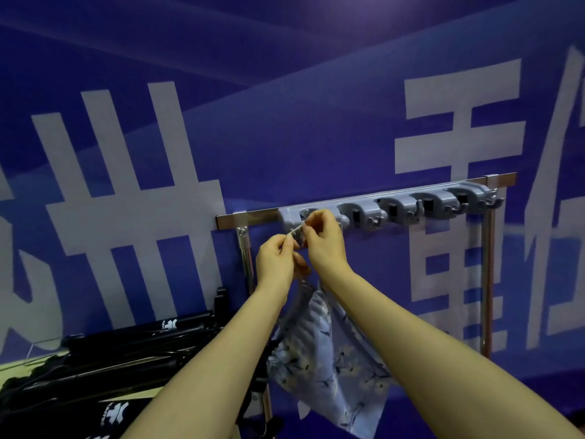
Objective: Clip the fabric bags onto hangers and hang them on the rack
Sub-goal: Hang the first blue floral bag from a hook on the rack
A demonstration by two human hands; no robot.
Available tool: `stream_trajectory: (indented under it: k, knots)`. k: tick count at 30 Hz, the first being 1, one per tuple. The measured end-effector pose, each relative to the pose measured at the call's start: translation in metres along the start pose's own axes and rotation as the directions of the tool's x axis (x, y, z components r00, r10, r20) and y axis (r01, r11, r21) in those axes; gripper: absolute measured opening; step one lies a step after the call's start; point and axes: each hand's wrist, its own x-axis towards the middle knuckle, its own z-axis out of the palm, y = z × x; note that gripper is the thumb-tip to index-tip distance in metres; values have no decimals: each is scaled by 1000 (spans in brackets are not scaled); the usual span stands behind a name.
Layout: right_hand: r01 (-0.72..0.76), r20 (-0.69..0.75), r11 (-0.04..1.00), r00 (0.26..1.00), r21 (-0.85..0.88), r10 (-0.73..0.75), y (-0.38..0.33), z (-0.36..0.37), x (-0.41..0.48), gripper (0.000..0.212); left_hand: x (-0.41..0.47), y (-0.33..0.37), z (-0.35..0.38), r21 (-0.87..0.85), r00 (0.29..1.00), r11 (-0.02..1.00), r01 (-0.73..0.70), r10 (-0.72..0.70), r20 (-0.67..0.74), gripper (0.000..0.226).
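Observation:
A light blue floral fabric bag (329, 365) hangs below my two raised hands. Both hands meet at the left end of the grey holder strip (395, 207) fixed on the rack's top bar (228, 218). My left hand (275, 264) pinches a small metal hanger hook (294, 231) between thumb and fingertips. My right hand (323, 242) pinches the same hook from the right, just under the leftmost grey holder. The hanger's clip and the bag's top edge are hidden behind my hands.
The rack has chrome uprights at the left (245, 261) and right (487, 280), in front of a blue wall banner with large white characters. Black bags or cases (110, 353) with white logos are piled at the lower left.

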Motion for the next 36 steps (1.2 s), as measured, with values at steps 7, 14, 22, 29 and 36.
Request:
stream_trajectory:
  k: [7, 14, 22, 29, 36]
  knots:
    - [-55, -76, 998, 996, 4, 55, 20, 9, 6, 11, 26, -17, 7, 64, 999, 997, 50, -49, -24, 30]
    - [-25, -26, 995, 999, -98, 23, 35, 8, -10, 7, 23, -31, 10, 225, 1000, 974, 11, -8, -11, 28]
    - [-38, 19, 988, 999, -152, 41, 30, 17, -58, 12, -10, -24, -19, 375, 991, 920, 119, -131, 8, 22]
    - [-101, 186, 986, 974, -136, 126, -15, 37, -123, 16, -78, -7, -98, 355, 979, 912, 206, -188, -83, 31]
    - [-170, 343, 978, 918, -118, 201, -63, 75, -209, 28, -168, -3, -205, 336, 938, 889, 310, -228, -262, 32]
